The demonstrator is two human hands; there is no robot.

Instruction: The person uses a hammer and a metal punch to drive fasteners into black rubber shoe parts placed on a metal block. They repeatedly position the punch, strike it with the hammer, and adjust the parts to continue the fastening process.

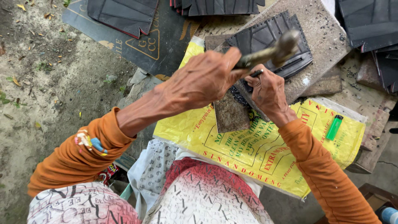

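Your left hand (199, 81) grips the top-heavy hammer (271, 52) low on its handle, while your right hand (267, 89) pinches a thin, rigid punch (256, 74) onto the stiff-looking black ribbed piece (269, 35) lying on the stone slab (323, 37).

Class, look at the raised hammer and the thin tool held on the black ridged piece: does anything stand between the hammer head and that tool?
Nothing visible does. The left hand holds the hammer raised above the thin dark tool, which the right hand pinches against the black ridged piece. Only open air separates them.
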